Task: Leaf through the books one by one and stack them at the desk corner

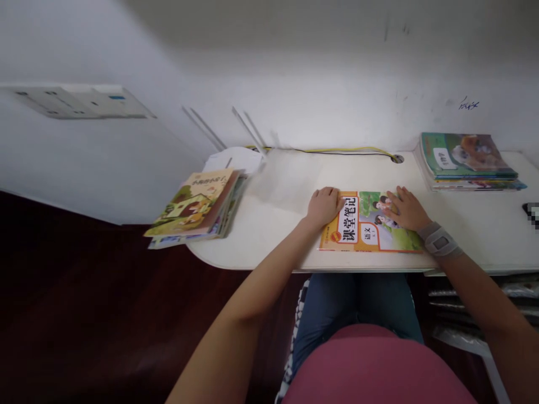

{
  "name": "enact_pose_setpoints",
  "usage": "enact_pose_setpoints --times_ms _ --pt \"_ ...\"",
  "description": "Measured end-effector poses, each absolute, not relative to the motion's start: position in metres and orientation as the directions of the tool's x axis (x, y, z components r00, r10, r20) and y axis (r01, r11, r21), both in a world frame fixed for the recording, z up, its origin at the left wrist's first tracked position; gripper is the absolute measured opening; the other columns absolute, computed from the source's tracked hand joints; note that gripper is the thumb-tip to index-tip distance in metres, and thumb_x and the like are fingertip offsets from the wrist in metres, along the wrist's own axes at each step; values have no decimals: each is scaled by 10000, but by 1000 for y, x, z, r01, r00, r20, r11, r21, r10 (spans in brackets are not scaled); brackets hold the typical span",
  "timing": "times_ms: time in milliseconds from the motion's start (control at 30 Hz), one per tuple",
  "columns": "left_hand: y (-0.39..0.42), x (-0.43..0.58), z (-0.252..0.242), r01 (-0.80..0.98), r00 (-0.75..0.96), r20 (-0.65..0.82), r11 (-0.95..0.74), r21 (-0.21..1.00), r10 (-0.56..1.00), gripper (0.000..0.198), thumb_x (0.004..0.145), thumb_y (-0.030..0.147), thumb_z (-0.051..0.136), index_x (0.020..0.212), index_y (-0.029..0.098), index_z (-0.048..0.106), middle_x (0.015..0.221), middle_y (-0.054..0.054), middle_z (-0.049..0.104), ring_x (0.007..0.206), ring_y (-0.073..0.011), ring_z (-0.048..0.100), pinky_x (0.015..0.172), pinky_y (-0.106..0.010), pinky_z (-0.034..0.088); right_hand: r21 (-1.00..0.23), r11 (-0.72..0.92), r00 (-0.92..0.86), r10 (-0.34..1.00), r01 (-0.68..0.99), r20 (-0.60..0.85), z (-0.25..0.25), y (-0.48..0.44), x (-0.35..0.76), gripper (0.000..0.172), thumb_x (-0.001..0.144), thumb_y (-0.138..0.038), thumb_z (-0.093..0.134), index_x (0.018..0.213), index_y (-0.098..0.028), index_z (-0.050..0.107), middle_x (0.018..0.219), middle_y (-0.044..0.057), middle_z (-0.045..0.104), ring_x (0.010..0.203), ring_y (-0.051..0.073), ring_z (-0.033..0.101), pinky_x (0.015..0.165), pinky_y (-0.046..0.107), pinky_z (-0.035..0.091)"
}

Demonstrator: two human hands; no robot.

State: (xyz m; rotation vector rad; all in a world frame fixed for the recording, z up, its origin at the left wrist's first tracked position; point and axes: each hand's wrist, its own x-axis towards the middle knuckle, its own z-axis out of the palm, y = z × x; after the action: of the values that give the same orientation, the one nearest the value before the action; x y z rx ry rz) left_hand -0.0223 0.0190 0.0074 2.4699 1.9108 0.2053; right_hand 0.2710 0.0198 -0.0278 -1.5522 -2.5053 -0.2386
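An orange-bordered Chinese workbook (pixel 368 238) lies closed and flat on the white desk in front of me, its title running sideways. At its upper left edge is my left hand (pixel 325 206), fingers bent and close together, the thumb side against the book. My right hand (pixel 407 210) rests flat on the right part of the cover, with its fingers spread. A grey band (pixel 441 240) circles my right wrist.
To the left, a stack of picture books (pixel 196 205) overhangs the desk's rounded edge. Behind it stands a white router (pixel 233 159) with antennas. More books (pixel 467 157) are piled at the back right. Yellow and black cables (pixel 349 150) run along the wall to a hole (pixel 397 159).
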Motion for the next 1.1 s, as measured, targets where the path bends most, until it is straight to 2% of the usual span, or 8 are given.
enact_pose_setpoints --times_ms 133,300,500,633,800,933,1000,1100 --pt "33 -9 10 983 166 133 -175 53 977 463 952 438 333 1100 104 617 1112 -174 619 1081 -284 552 900 -390 416 49 428 -425 866 903 265 -30 19 269 646 910 -551 413 1391 -123 466 1451 229 419 1344 371 363 1072 476 295" --pt "51 -8 12 983 116 142 -134 126 983 495 933 498 349 997 114 654 1041 -180 640 1041 -299 572 878 -399 417 46 404 -400 873 914 278 -30 17 267 641 905 -556 425 1386 -136 474 1453 233 415 1333 387 375 1050 492 313" --pt "62 -17 17 821 -38 -3 33 570 999 317 808 464 570 763 160 648 973 -161 671 1005 -305 605 879 -377 427 34 386 -381 885 922 266 -30 16 266 643 907 -565 414 1401 -156 456 1468 214 405 1344 378 363 1043 492 319" --pt "60 -27 21 703 -85 -75 113 702 994 287 764 464 638 782 179 619 841 -105 697 892 -260 639 782 -324 464 18 389 -380 888 921 259 -30 17 266 641 906 -570 407 1403 -167 453 1471 209 402 1343 374 366 1039 489 327" --pt "28 -49 25 500 -39 -266 249 830 963 370 800 529 592 729 165 600 683 -88 677 601 -184 632 542 -271 465 18 399 -390 884 917 257 -27 16 264 643 909 -569 405 1397 -153 458 1457 224 412 1349 365 363 1036 471 331" --pt "-23 -59 20 159 184 -507 484 861 842 306 783 456 650 823 156 601 649 -65 674 468 -129 577 419 -216 413 2 394 -381 887 919 260 -27 15 263 628 907 -566 414 1380 -159 480 1451 223 422 1348 363 366 1038 469 329" --pt "-48 -53 16 -21 200 -485 499 867 851 286 754 399 693 887 174 577 651 -24 676 418 -94 536 385 -186 379 -29 402 -382 890 915 249 -28 16 263 626 899 -572 428 1372 -167 491 1452 217 424 1351 363 366 1041 475 334" --pt "-72 -36 13 -192 101 -381 394 899 919 294 721 371 708 896 189 557 731 -17 704 556 -137 639 482 -226 493 -134 432 -392 886 892 250 -29 20 266 609 901 -563 428 1371 -181 493 1460 187 428 1368 337 354 1057 480 335"
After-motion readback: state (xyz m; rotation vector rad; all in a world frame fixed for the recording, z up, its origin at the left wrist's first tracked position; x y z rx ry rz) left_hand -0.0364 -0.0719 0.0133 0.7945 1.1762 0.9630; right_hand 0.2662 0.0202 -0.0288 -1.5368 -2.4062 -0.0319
